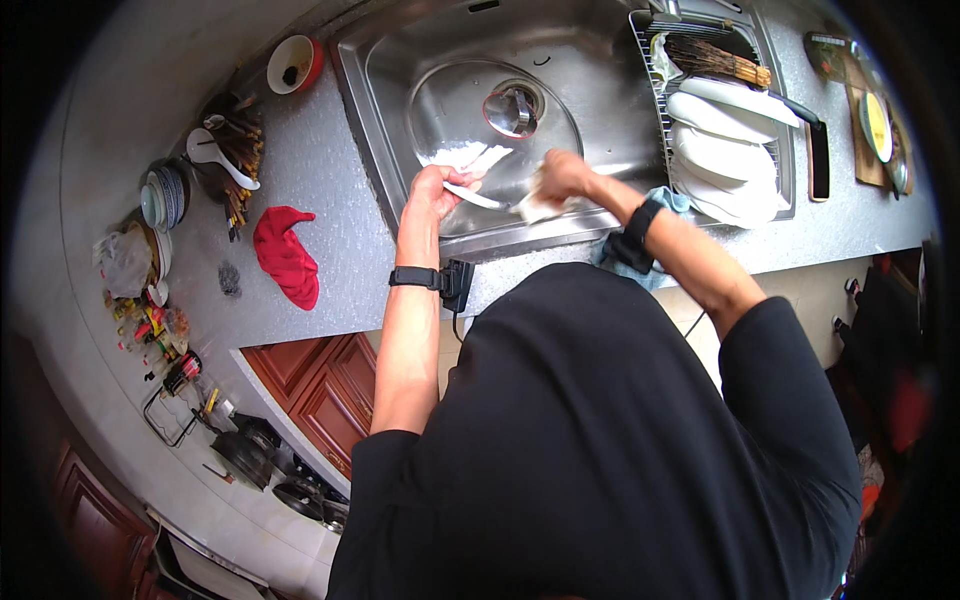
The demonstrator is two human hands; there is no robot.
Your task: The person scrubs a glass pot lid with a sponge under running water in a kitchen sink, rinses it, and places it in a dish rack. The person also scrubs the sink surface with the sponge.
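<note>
My left hand point(435, 191) grips a slender white utensil handle point(476, 196) over the near part of a stainless steel sink point(611, 97). The handle slants to the right, and its darker far end meets a pale cloth point(536, 208). My right hand point(562, 178), blurred, is closed on that cloth against the utensil. The utensil's head is hidden or blurred, so its kind is unclear. Beyond my hands, a shiny red-rimmed item point(510, 114) sits at the drain point(532, 91).
To the right, a wire rack point(660, 112) holds white dishes point(720, 154) and a twig brush point(712, 60). A phone point(818, 161) lies past it. Leftward are a red cloth point(286, 255), scouring pad point(229, 278), red bowl point(295, 64) and white spoon point(221, 157). A blue cloth point(652, 277) hangs at the front edge.
</note>
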